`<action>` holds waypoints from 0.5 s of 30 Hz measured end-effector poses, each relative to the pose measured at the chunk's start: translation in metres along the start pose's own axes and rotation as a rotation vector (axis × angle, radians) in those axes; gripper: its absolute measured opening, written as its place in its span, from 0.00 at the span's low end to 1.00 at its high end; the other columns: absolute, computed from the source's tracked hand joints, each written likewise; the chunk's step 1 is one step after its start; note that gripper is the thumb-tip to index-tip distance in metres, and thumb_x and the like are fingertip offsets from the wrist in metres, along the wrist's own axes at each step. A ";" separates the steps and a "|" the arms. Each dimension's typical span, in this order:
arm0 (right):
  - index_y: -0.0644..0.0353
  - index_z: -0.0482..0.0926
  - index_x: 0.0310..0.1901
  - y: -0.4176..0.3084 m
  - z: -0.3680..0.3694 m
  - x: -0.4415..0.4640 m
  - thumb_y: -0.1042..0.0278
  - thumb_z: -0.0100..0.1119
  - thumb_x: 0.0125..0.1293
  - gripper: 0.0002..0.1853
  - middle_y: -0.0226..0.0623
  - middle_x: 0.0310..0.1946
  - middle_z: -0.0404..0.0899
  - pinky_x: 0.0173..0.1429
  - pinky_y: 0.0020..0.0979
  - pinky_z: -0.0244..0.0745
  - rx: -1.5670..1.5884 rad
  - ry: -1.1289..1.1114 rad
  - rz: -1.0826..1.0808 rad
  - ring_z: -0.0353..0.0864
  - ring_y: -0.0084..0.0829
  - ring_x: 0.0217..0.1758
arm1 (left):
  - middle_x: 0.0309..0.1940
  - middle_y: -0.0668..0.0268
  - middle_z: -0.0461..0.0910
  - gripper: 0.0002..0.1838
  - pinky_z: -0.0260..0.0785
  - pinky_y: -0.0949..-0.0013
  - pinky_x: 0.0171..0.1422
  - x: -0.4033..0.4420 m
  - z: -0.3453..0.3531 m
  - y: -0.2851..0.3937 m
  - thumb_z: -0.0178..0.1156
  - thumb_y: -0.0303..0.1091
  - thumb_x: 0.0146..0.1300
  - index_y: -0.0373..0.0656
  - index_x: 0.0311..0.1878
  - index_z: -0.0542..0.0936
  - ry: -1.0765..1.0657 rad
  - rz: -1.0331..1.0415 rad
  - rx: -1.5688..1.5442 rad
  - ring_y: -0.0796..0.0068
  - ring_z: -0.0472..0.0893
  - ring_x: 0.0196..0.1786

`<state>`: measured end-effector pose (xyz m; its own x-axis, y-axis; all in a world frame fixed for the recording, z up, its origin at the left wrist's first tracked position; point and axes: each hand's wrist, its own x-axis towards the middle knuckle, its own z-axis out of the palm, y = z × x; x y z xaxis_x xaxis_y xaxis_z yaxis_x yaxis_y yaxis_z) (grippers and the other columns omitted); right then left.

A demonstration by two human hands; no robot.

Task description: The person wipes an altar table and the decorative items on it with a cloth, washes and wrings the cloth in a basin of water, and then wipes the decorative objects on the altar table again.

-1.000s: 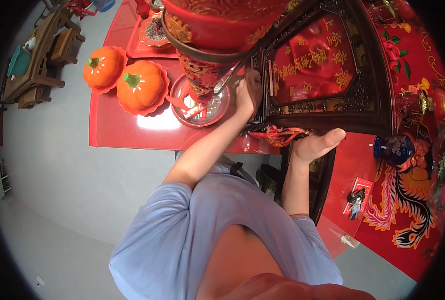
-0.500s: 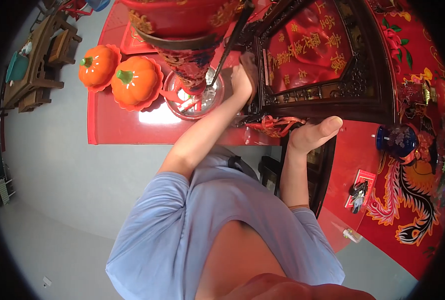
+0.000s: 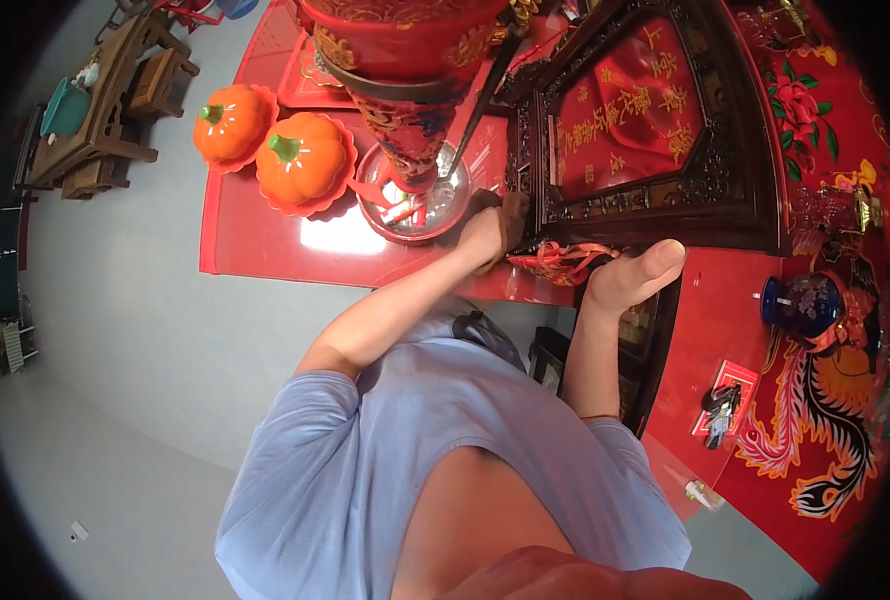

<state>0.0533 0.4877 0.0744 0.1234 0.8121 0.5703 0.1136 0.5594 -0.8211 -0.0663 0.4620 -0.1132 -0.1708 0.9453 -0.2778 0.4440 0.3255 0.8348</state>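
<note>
Steadily lit, a person in a soft blue short-sleeved shirt [image 3: 415,420] reaches over a glossy red table [image 3: 285,250] beside a carved wooden plaque [image 3: 633,125]. The left hand [image 3: 483,237] is closed on a smooth brown cloth-like piece [image 3: 514,212], set against the plaque's dark side edge. The right hand [image 3: 633,280] is at the plaque's lower edge, its thumb outstretched; its fingers are hidden, so whether it grasps the wood cannot be told. The plaque, a many-sided red panel with gold characters in openwork molding, is between a round, red-rimmed bowl [image 3: 405,237] and a blue flower-patterned vase [image 3: 803,304]. Between the hands hangs a red ribboned ornament [image 3: 557,263]. Over the bowl looms a tapering red vessel [image 3: 405,50] with raised gold motifs and a dark band. Nearby sit two shiny, ribbed orange pumpkin-shaped jars [image 3: 307,160], green-stemmed, on scalloped bases. At far right, a phoenix-patterned cloth [image 3: 820,430] shows feathery black, pink and orange plumes.
</note>
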 end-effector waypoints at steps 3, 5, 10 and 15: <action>0.73 0.70 0.49 0.000 -0.001 0.000 0.41 0.40 0.75 0.33 0.42 0.42 0.73 0.48 0.32 0.69 -0.023 -0.005 -0.019 0.71 0.31 0.44 | 0.40 0.42 0.83 0.20 0.72 0.45 0.51 -0.019 -0.021 0.026 0.42 0.44 0.72 0.44 0.60 0.68 0.011 0.075 0.020 0.41 0.82 0.46; 0.67 0.69 0.40 -0.001 0.004 0.003 0.40 0.42 0.74 0.30 0.37 0.37 0.72 0.43 0.29 0.70 -0.030 0.058 -0.055 0.71 0.27 0.38 | 0.41 0.43 0.83 0.18 0.72 0.45 0.49 -0.021 -0.027 0.031 0.41 0.42 0.74 0.46 0.61 0.67 -0.049 0.060 0.073 0.41 0.82 0.46; 0.73 0.71 0.49 0.000 -0.002 0.002 0.42 0.40 0.76 0.32 0.42 0.43 0.73 0.48 0.33 0.70 0.006 -0.031 -0.022 0.72 0.32 0.44 | 0.35 0.56 0.80 0.16 0.72 0.57 0.42 -0.047 -0.039 0.038 0.47 0.44 0.75 0.43 0.56 0.69 0.079 0.206 -0.443 0.61 0.81 0.37; 0.73 0.71 0.51 -0.001 -0.011 0.002 0.39 0.41 0.76 0.34 0.42 0.45 0.74 0.53 0.32 0.69 -0.040 -0.028 0.109 0.71 0.31 0.47 | 0.43 0.63 0.76 0.13 0.70 0.63 0.55 -0.115 -0.068 0.018 0.52 0.36 0.74 0.38 0.55 0.74 0.122 0.315 -0.696 0.70 0.76 0.49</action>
<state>0.0646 0.4874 0.0765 0.1099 0.8723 0.4764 0.1408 0.4608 -0.8763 -0.0985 0.3575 -0.0336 -0.2416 0.9694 0.0433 -0.1609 -0.0840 0.9834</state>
